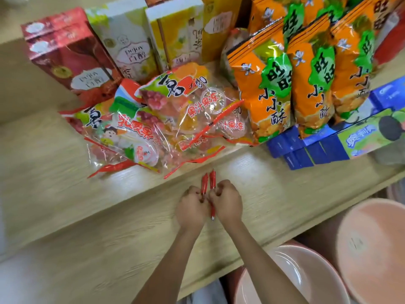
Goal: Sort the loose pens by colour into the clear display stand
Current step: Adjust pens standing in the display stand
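Both my hands meet over the light wooden shelf (87, 205), each curled round red pens. My left hand (191, 207) grips a red pen (204, 182) that sticks out forward from its fist. My right hand (228, 204) grips another red pen (212, 179), whose tip also shows below the fist. The two pens lie side by side, almost touching. No clear display stand is in view.
Bags of fruit jelly (157, 126) lie just beyond my hands. Orange snack bags (274, 84) and blue biscuit boxes (311, 148) stand at the right, tall cartons (72, 55) at the back left. Pink plastic basins (368, 249) sit below the shelf edge at the lower right.
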